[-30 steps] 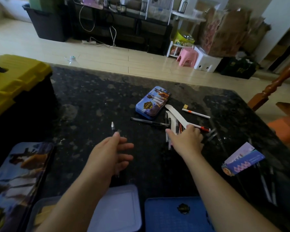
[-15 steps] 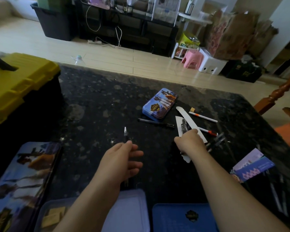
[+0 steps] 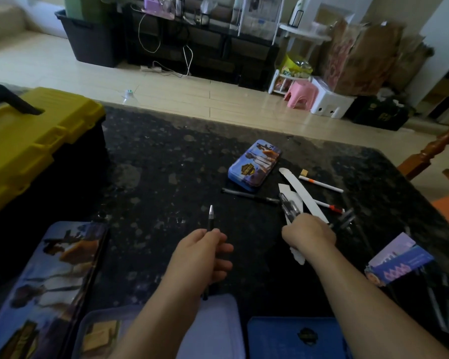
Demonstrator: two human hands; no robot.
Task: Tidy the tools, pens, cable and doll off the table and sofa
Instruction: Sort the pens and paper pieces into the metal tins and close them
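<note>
Right hand (image 3: 309, 235) clenched round a bundle of pens (image 3: 289, 207) and a white strip (image 3: 297, 255), nearer me than the blue tin (image 3: 254, 164); pen count hidden by fingers. Left hand (image 3: 204, 252) pinches a black pen (image 3: 211, 218), left of the tin. Loose dark pens (image 3: 345, 220) blur into the desk (image 3: 153, 164).

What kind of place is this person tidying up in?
Most likely a living room in a home: a dark stone-topped table stands on a pale floor, a low black shelf unit strung with cables stands across the room, and a small pink stool sits to its right.
</note>
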